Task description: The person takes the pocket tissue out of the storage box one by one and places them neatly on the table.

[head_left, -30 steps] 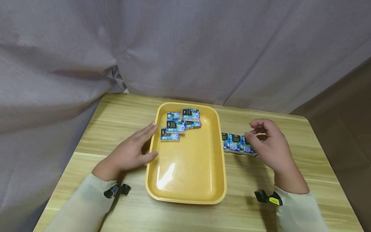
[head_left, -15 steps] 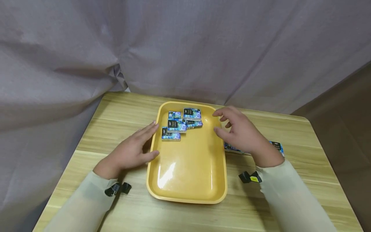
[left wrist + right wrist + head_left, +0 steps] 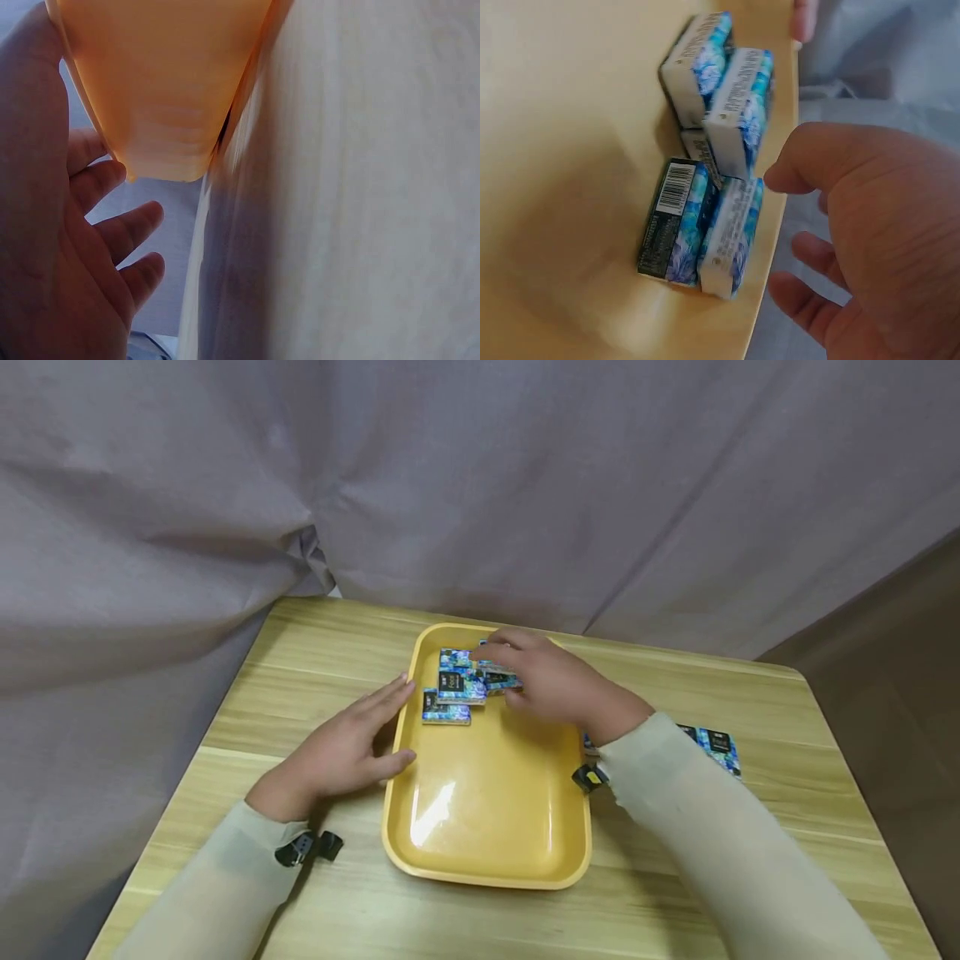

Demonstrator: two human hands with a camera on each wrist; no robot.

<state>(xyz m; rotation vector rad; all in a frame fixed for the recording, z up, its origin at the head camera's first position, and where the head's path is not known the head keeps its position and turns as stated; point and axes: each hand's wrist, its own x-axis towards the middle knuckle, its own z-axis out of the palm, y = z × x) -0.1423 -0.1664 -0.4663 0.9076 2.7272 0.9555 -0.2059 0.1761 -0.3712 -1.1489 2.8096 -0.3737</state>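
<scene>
Several small tissue packs with blue floral print and black labels lie in the far left part of a yellow tray (image 3: 487, 802); one pack (image 3: 461, 686) rests partly over others. My left hand (image 3: 333, 747) touches the tray's left rim with its fingers spread, also seen in the left wrist view. My right hand (image 3: 555, 681) reaches over the tray's far right side to the packs and partly covers the right ones. In the right wrist view its fingers are loosely bent beside a pack (image 3: 739, 112), with nothing gripped between them.
On the wooden table (image 3: 352, 902), right of the tray, a row of similar packs (image 3: 718, 747) lies partly hidden by my right sleeve (image 3: 720, 827). Grey cloth (image 3: 480, 493) hangs behind the table.
My right hand has moved left from above the row of packs on the table, across the tray's right rim, to the packs inside. My left hand stays on the rim.
</scene>
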